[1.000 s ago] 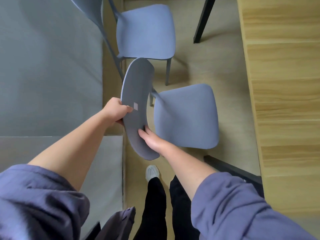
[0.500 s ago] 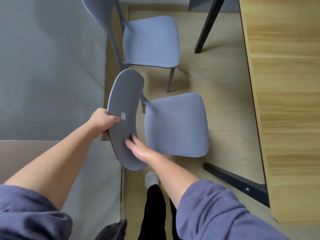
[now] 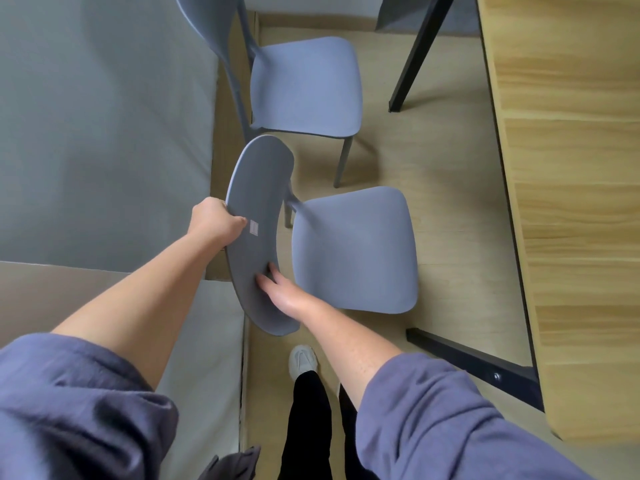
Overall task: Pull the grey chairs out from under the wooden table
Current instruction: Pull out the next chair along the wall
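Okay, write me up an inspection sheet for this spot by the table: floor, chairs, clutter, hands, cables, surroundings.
Surface: light wooden floor, bare between the chairs and the table.
Job's things: near grey chair stands clear of the wooden table; far grey chair is clear of it too.
Clutter: nothing seen on the floor apart from the person's white shoe.
Hands: left hand has its grip closed on the outer edge of the near chair's backrest; right hand lies on the backrest's inner face, fingers spread.
Cables: nothing seen.
Surroundings: grey cushioned surface close on the left; black table leg ahead.
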Motion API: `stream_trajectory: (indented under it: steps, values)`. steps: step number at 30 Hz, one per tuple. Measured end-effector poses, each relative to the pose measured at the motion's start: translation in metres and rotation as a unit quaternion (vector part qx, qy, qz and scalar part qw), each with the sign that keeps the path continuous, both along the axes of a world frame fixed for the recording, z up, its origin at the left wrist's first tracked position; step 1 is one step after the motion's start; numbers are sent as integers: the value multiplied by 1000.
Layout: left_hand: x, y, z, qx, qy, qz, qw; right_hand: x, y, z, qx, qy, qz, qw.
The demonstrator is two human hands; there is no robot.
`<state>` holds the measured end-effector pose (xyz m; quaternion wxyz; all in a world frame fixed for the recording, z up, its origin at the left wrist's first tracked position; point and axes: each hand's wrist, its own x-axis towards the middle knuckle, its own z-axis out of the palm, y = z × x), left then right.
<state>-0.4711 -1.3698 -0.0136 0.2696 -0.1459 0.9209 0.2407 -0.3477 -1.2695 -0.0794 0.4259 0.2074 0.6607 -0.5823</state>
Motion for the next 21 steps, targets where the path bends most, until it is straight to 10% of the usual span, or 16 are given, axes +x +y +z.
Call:
stream_trajectory:
  steps: [21]
  values:
    - [-14, -54, 1, -79, -10, 19, 997, -8, -52, 11, -13, 7, 26, 1000]
